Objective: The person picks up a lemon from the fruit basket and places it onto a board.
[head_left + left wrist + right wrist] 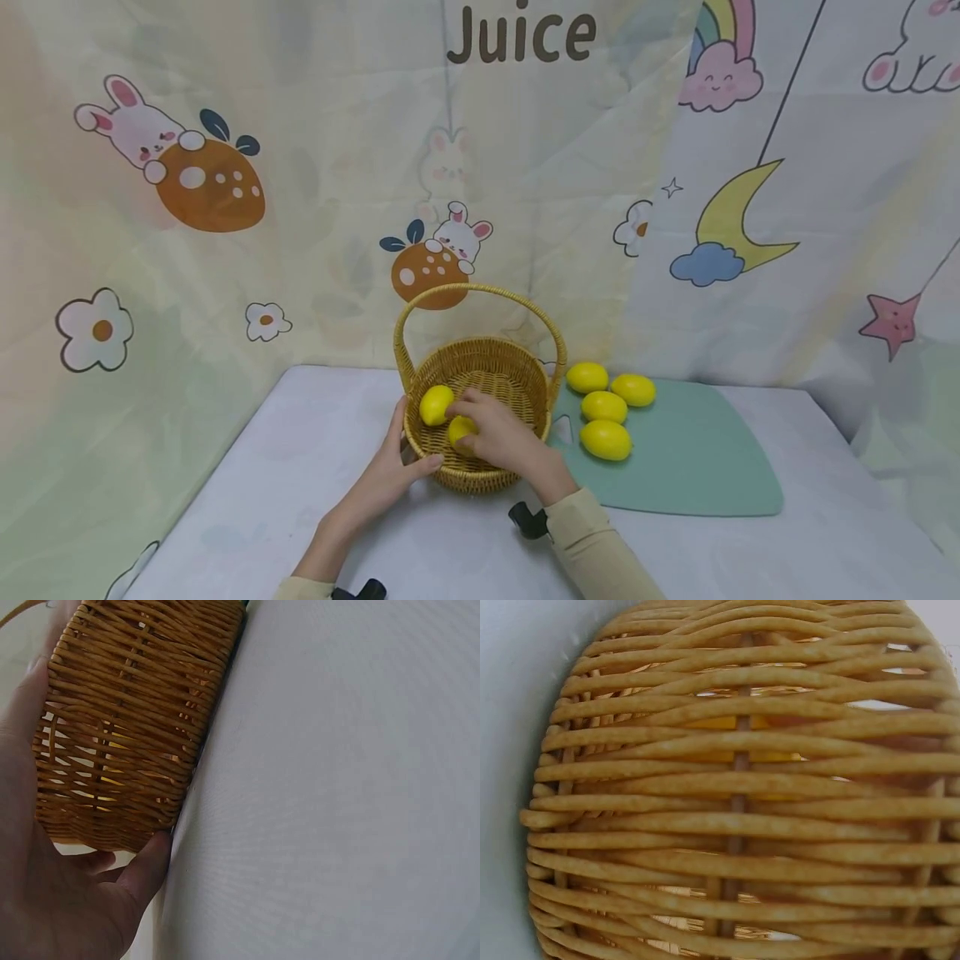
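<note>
A round wicker basket (pixel 480 482) with a tall hoop handle stands on the table. My left hand (pixel 386 468) holds its left side, the thumb over the front rim; in the left wrist view the fingers (pixel 146 870) curve about the woven wall. Reaching down inside from the right, my right hand (pixel 501 433) grips a yellow lemon (pixel 461 433), partly covered by the fingers. Beside it, against the basket's left wall, lies another lemon (pixel 437 405). The right wrist view is filled by the basket weave (pixel 735 825), with yellow showing through the gaps.
To the right, a green cutting board (pixel 697 450) lies flat, several lemons (pixel 606 440) grouped on its left part. The white tabletop (pixel 262 500) extends left and in front of the basket. A printed cloth backdrop (pixel 337 208) hangs close behind.
</note>
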A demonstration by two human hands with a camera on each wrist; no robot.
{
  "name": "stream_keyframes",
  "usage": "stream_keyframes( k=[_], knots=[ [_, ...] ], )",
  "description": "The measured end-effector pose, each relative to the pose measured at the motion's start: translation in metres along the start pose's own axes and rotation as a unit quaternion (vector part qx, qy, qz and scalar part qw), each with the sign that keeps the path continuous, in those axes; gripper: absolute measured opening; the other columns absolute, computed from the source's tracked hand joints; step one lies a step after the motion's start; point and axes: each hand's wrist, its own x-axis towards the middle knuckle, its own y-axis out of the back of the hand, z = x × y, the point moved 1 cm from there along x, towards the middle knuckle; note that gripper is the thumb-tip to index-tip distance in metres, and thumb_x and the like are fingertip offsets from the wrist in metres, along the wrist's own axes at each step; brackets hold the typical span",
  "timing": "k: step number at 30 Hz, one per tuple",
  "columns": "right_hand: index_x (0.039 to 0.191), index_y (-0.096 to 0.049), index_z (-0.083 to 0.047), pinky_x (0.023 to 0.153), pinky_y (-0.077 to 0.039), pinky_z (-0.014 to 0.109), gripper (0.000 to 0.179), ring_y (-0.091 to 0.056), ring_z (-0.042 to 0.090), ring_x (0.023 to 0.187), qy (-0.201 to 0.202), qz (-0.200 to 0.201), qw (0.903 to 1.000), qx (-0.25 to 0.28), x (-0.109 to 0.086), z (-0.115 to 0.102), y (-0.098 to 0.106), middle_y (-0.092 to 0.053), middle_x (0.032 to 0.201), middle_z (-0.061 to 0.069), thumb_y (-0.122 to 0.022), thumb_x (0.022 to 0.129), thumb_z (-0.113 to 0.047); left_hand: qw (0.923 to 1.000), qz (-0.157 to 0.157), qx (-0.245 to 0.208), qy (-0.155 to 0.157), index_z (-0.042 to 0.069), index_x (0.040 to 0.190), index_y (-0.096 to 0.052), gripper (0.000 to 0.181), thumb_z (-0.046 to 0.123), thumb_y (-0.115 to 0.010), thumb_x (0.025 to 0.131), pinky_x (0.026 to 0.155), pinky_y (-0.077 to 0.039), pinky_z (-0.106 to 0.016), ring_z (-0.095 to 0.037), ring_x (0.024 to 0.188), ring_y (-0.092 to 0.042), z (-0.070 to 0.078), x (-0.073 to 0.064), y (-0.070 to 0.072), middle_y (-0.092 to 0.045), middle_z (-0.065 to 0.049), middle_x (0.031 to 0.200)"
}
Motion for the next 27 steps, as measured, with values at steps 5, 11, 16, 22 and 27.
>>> stream_keyframes(
  k=[5,11,16,22,27],
  knots=[
    [0.131,-0.065,-0.014,0.097,-0.051,0.041,0.045,-0.058,0.021,0.114,-0.035,-0.038,0.9985,-0.016,-0.003,0.001,0.0,-0.061,0.13,0.004,-0.076,0.087,-0.017,1.0,0.0,0.0,-0.005,0.048,0.153,0.013,0.109,0.045,-0.073,0.087,0.117,-0.016,-0.069,-0.041,0.153,-0.017,0.002,-0.001,0.0,0.005,0.002,0.169],
    [0.128,-0.067,-0.015,0.105,-0.047,0.049,0.044,-0.054,0.029,0.131,-0.022,-0.035,0.9983,-0.04,-0.006,0.003,0.004,-0.063,0.134,0.005,-0.076,0.085,-0.015,1.0,-0.002,-0.004,-0.006,0.047,0.154,0.012,0.109,0.044,-0.074,0.087,0.117,-0.016,-0.069,-0.041,0.153,-0.016,0.003,-0.002,-0.001,0.005,0.001,0.169],
    [0.125,-0.069,-0.015,0.094,-0.052,0.04,0.047,-0.061,0.019,0.113,-0.008,-0.021,0.9986,-0.048,-0.012,0.005,0.016,-0.067,0.125,-0.001,-0.072,0.079,-0.004,1.0,-0.001,-0.005,-0.004,0.048,0.153,0.013,0.109,0.044,-0.074,0.087,0.118,-0.016,-0.068,-0.04,0.153,-0.015,0.002,-0.001,-0.001,0.005,0.001,0.169],
    [0.123,-0.069,-0.017,0.091,-0.052,0.037,0.054,-0.06,0.016,0.107,0.005,0.011,0.9996,-0.024,-0.023,0.004,0.04,-0.067,0.123,-0.003,-0.068,0.073,0.003,1.0,0.001,-0.009,0.002,0.051,0.152,0.012,0.109,0.044,-0.074,0.087,0.119,-0.016,-0.067,-0.039,0.154,-0.015,0.001,-0.001,-0.001,0.003,0.004,0.169],
    [0.122,-0.069,-0.019,0.082,-0.049,0.031,0.054,-0.057,0.013,0.101,0.005,0.03,0.9994,-0.017,-0.032,0.004,0.058,-0.066,0.121,-0.005,-0.069,0.073,0.004,0.9999,0.001,-0.014,0.004,0.052,0.152,0.012,0.109,0.043,-0.075,0.087,0.12,-0.017,-0.064,-0.038,0.154,-0.012,0.001,0.0,0.0,0.006,0.004,0.168]
  ],
)
